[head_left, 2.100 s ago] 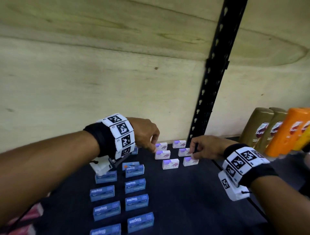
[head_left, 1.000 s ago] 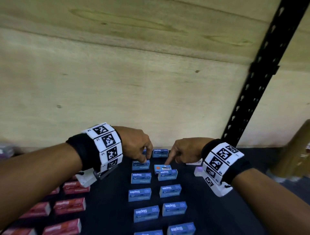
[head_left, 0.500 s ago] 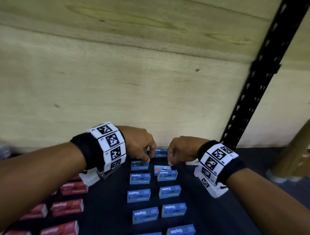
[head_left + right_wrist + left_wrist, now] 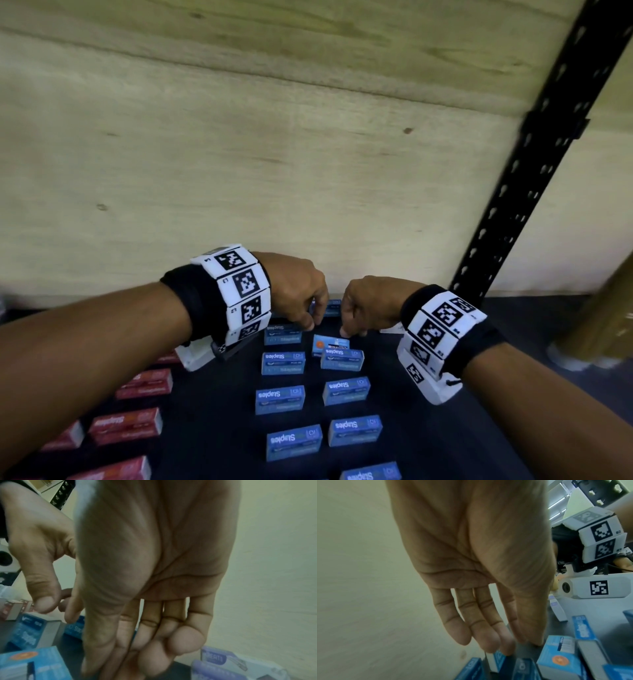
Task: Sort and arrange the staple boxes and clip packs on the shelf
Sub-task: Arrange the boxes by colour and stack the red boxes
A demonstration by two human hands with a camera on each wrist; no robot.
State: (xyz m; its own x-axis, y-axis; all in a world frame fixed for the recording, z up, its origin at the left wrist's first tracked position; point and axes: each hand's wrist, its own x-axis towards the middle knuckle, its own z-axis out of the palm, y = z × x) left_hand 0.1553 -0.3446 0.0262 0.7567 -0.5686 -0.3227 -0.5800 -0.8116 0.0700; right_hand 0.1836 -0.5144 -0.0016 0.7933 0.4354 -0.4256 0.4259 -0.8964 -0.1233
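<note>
The dark shelf (image 4: pixel 428 428) carries blue staple boxes (image 4: pixel 280 399) in two columns. Red staple boxes (image 4: pixel 125 426) lie to their left. One blue box (image 4: pixel 329 344) rests tilted against its neighbour.

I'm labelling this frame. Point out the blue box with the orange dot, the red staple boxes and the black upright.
Blue box with the orange dot (image 4: pixel 329 343): head view, top face.
Red staple boxes (image 4: pixel 126 425): head view, one box's front.
Black upright (image 4: pixel 534 178): head view, mid-length.

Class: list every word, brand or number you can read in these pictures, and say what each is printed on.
"Staples", seen upside down: blue staple boxes
"Staples", blurred: red staple boxes
Box with orange dot: print too small to read
Purple packs: label blurred
Wristband markers: patterns; small numbers unreadable
</note>
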